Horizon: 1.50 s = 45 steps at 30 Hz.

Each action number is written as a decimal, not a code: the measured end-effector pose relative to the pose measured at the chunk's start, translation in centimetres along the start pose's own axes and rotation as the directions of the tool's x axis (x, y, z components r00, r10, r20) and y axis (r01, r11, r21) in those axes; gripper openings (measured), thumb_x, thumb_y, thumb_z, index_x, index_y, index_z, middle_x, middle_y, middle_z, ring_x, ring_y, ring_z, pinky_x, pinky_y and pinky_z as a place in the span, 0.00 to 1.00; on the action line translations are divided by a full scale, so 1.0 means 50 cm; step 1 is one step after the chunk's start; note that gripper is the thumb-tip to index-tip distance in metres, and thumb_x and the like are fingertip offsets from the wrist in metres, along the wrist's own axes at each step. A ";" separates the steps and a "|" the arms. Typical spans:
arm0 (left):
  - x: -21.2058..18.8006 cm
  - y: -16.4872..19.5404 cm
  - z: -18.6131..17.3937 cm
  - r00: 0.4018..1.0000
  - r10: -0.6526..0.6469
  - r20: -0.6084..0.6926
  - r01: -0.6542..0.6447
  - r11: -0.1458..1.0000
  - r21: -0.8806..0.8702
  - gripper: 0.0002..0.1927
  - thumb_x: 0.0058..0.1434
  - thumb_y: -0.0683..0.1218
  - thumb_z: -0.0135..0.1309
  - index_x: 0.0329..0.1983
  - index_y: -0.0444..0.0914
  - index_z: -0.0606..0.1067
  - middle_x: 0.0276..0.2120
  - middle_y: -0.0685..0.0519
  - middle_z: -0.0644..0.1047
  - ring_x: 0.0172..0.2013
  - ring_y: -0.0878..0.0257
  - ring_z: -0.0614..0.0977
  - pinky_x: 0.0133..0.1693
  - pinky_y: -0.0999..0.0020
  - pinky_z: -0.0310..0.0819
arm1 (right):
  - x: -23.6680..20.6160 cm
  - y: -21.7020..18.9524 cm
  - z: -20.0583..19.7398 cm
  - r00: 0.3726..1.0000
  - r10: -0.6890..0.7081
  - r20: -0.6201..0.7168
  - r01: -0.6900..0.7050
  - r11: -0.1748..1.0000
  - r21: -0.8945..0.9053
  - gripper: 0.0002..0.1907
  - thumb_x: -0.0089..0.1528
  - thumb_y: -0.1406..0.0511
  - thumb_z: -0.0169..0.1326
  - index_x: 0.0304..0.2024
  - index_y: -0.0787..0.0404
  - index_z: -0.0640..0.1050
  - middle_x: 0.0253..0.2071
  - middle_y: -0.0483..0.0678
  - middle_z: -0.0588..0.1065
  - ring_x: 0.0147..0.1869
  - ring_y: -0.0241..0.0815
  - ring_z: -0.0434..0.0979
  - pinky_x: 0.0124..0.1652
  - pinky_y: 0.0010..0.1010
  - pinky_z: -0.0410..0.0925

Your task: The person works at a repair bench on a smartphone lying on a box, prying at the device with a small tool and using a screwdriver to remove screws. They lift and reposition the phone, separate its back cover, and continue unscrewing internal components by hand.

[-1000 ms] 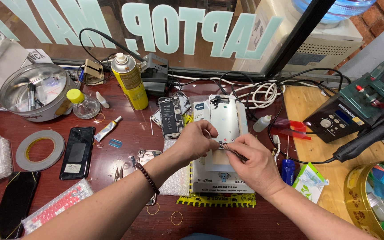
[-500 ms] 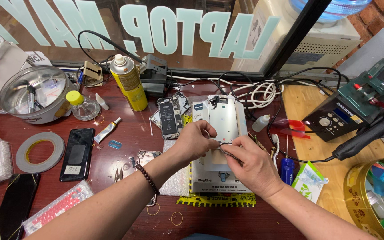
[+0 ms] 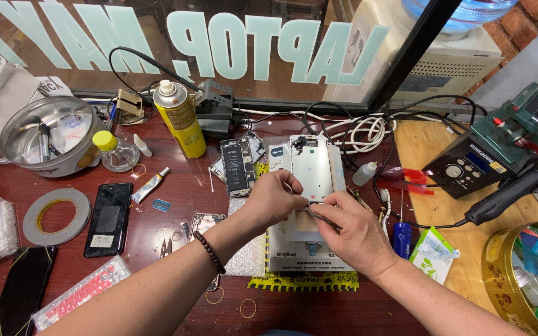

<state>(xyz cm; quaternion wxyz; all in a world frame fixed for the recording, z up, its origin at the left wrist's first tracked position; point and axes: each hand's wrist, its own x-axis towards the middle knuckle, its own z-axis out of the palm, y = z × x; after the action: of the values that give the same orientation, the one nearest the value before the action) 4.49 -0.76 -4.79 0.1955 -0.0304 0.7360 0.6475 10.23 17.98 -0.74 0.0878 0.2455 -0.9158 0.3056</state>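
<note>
The phone screen panel (image 3: pixel 311 167) lies just ahead of me, long axis running away from me. My left hand (image 3: pixel 275 199) pinches its near edge; my right hand (image 3: pixel 351 231) grips tweezers (image 3: pixel 316 211) — tips at that same edge, equally close.

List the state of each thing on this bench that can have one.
Left hand: pinching the white phone panel.
Right hand: holding thin tweezers at the panel's lower edge.
Opened phone: back off, insides showing.
Black phone: screen dark, lying flat.
Yellow spray can: upright, capped.
Small yellow-lidded jar: closed.
</note>
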 end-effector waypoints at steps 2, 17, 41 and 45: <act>-0.002 0.002 -0.002 1.000 -0.006 -0.004 0.006 1.000 0.018 0.12 0.50 0.39 0.66 0.34 0.36 0.74 0.25 0.54 0.77 0.20 0.69 0.75 0.20 0.74 0.71 | 0.000 0.002 0.000 1.000 0.015 0.002 -0.015 1.000 0.012 0.11 0.56 0.70 0.60 0.42 0.59 0.83 0.36 0.46 0.76 0.35 0.42 0.80 0.34 0.31 0.73; 0.002 -0.002 0.011 0.993 0.077 -0.095 -0.050 0.964 0.260 0.11 0.49 0.42 0.67 0.32 0.37 0.76 0.26 0.54 0.79 0.27 0.67 0.80 0.30 0.71 0.75 | 0.010 0.005 0.005 0.973 0.214 -0.082 -0.203 0.972 0.120 0.09 0.58 0.68 0.60 0.41 0.62 0.83 0.37 0.48 0.80 0.36 0.41 0.83 0.37 0.30 0.74; 0.005 0.002 0.000 0.999 -0.046 -0.005 0.046 0.997 0.054 0.10 0.51 0.40 0.65 0.33 0.37 0.75 0.24 0.54 0.78 0.21 0.68 0.76 0.21 0.72 0.71 | 0.011 0.000 0.002 1.000 -0.003 -0.023 0.002 1.000 -0.019 0.11 0.57 0.69 0.59 0.42 0.58 0.83 0.37 0.47 0.77 0.36 0.45 0.80 0.36 0.34 0.73; 0.008 -0.003 0.000 0.999 -0.036 -0.002 0.036 0.998 0.044 0.09 0.51 0.39 0.64 0.34 0.37 0.75 0.24 0.54 0.78 0.22 0.68 0.76 0.21 0.71 0.72 | 0.012 -0.005 -0.002 1.000 -0.016 0.002 0.016 0.999 -0.046 0.12 0.56 0.69 0.59 0.42 0.57 0.83 0.37 0.46 0.76 0.36 0.46 0.81 0.36 0.35 0.73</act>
<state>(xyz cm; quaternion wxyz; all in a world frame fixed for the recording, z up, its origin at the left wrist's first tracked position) 4.18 -0.72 -5.06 0.2073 -0.0397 0.7494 0.6276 9.84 17.63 -0.37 0.0953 0.2511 -0.9206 0.2834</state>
